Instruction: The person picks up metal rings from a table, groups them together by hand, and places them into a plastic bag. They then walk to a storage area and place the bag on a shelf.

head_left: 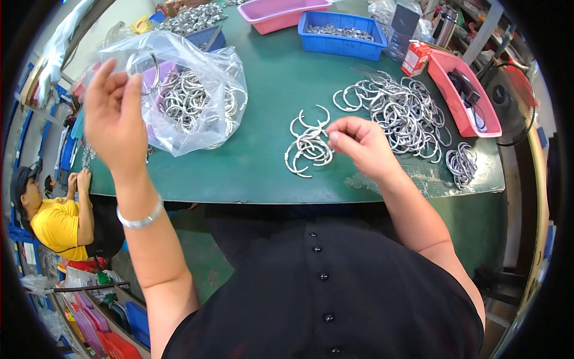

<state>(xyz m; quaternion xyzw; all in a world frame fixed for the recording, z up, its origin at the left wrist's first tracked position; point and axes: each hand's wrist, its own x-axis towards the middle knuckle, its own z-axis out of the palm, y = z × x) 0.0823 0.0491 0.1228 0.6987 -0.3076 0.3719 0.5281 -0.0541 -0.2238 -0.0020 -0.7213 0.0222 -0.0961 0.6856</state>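
Note:
My left hand (113, 113) is raised beside a clear plastic bag (230, 66), its fingers loosely apart. An open metal ring (156, 75) shows next to the thumb; whether it touches the hand I cannot tell. Inside the bag are many silvery rings (191, 102) and part of a purple basket (153, 128). Thumb and forefinger of my right hand (362, 146) are pinched together at the edge of a small pile of open metal rings (311, 146), on a ring end there. A larger ring heap (403, 113) lies just beyond that hand.
On the green table (269, 90) stand a blue tray (341, 45) of small metal parts, a pink basket (281, 15) and another pink basket (469, 90). A darker ring bundle (460, 164) lies near the right corner, by a fan (508, 99). A person in yellow (57, 224) sits at left.

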